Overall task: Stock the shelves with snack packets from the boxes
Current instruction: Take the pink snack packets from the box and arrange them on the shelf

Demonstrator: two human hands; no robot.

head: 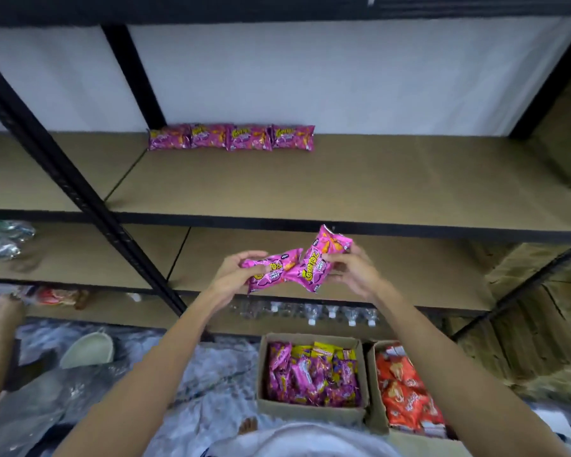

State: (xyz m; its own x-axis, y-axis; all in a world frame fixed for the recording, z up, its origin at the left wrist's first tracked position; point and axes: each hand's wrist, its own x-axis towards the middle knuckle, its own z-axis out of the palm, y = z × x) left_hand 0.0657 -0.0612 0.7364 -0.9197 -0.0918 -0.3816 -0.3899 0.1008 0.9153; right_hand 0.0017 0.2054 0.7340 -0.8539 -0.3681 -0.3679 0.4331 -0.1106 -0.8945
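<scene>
My left hand (233,273) grips a pink snack packet (272,268) lying sideways. My right hand (355,273) pinches a second pink packet (323,258), tilted up to the right. Both packets touch at their inner corners, held in front of the lower shelf board (393,275). Several pink packets (231,137) stand in a row at the back of the upper shelf board (343,179). Below my arms a cardboard box (310,412) holds pink and yellow packets. Beside it on the right, another box (376,420) holds orange packets (406,390).
A black upright post (80,189) slants across the left. Clear bottles (330,313) lie on the lowest shelf. Crumpled plastic sheeting (211,367) covers the floor. Another person's hand (0,313) reaches in at the left edge. A pale bowl-like object (88,351) lies on the floor.
</scene>
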